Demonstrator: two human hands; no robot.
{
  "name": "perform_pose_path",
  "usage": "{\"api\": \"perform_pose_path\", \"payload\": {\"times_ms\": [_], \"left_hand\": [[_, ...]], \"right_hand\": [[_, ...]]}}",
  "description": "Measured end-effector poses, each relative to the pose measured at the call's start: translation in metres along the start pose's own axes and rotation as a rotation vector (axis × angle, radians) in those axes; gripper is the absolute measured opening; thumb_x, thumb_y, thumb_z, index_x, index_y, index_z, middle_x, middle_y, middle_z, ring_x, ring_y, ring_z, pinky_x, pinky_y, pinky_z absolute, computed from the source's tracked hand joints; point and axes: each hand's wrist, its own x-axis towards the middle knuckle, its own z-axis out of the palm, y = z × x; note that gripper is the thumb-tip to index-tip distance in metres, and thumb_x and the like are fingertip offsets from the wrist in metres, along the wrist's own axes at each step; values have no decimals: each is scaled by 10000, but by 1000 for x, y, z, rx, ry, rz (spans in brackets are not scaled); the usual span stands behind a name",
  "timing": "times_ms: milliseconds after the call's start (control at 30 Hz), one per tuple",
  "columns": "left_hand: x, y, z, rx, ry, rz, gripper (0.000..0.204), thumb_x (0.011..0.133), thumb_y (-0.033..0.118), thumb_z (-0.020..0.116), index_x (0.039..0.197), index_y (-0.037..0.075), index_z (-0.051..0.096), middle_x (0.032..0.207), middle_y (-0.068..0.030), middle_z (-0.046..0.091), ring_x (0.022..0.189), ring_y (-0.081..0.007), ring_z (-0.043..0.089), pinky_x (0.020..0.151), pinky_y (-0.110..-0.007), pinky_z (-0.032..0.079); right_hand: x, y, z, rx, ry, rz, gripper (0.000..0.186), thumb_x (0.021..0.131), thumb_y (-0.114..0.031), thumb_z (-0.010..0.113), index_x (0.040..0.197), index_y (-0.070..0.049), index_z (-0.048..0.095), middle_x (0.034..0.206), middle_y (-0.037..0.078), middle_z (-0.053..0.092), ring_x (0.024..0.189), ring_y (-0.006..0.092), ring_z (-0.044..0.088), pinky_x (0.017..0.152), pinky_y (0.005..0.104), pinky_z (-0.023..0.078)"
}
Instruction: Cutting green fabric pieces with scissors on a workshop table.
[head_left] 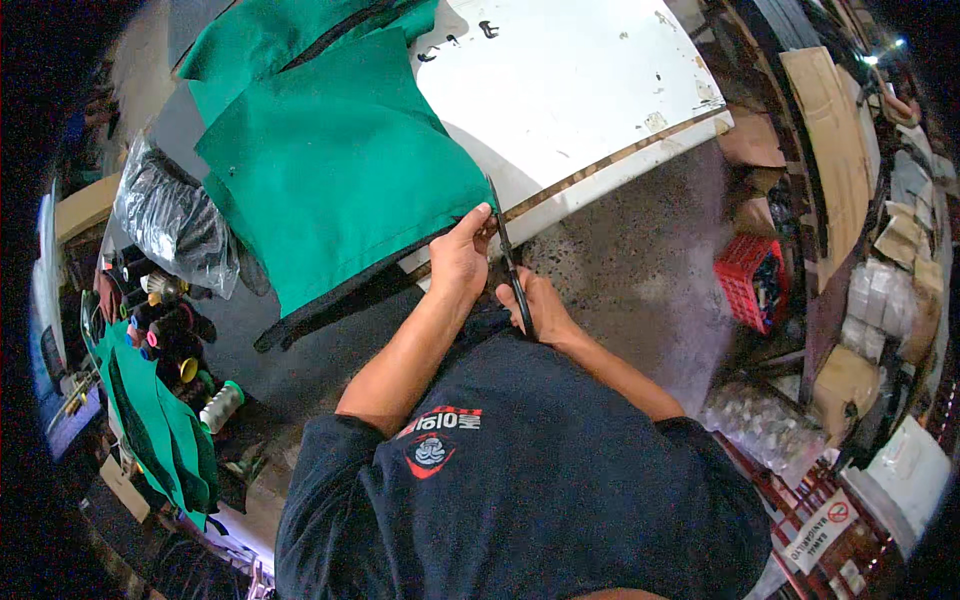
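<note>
My left hand [465,255] pinches the right corner of a green fabric piece [330,170] with a dark underside, thumb on top. My right hand [530,300] is closed on the handles of long dark scissors [508,250], whose blades reach up beside that corner and my left fingertips, at the near edge of the white board [570,90]. More green fabric [260,35] lies behind the held piece, toward the top of the view. Small black scraps [488,30] lie on the board.
At left are a clear plastic bundle [165,215], thread spools [220,405] and hanging green cloth [150,420]. At right stand a red crate [750,280], cardboard [820,150], wrapped packs [875,305] and a plastic bag [760,430]. Speckled floor [630,230] shows right of my hands.
</note>
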Motion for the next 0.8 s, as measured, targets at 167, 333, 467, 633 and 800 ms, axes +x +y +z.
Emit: {"api": "perform_pose_path", "payload": {"times_ms": [167, 333, 467, 633, 800], "left_hand": [[-2, 3, 1, 14, 3, 15, 133, 763, 12, 688, 854, 11, 591, 828, -70, 614, 723, -190, 600, 683, -297, 504], [-1, 5, -1, 21, -1, 10, 147, 758, 11, 693, 865, 10, 592, 825, -71, 606, 720, -194, 594, 687, -302, 500], [1, 4, -3, -19, -33, -19, 122, 770, 12, 683, 853, 24, 594, 782, -54, 596, 716, -185, 593, 687, -304, 503], [3, 4, -12, -65, -108, -69, 111, 775, 14, 683, 832, 36, 591, 758, -42, 588, 696, -178, 597, 675, -298, 507], [0, 11, -39, 77, -250, -128, 142, 878, 149, 587, 923, 14, 587, 915, -101, 621, 945, -237, 590, 856, -357, 452]], "right_hand": [[4, 17, 7, -134, 41, -32, 565, 797, -532, 611, 749, 19, 500, 627, 194, 535, 583, 307, 539, 565, 409, 421], [5, 12, 5, -107, -29, 136, 564, 799, -530, 607, 750, 22, 501, 570, 195, 514, 544, 299, 551, 536, 421, 411], [2, 15, 10, 24, 24, 128, 513, 855, -518, 539, 779, -12, 492, 533, 91, 485, 461, 179, 527, 446, 342, 400], [-4, 27, 2, 200, 135, 116, 314, 912, -380, 525, 843, -73, 520, 543, 3, 472, 487, 109, 479, 445, 261, 361], [-17, 32, -42, 449, 242, 140, 532, 935, -517, 382, 986, -12, 540, 624, -2, 487, 539, 98, 458, 505, 251, 356]]}}
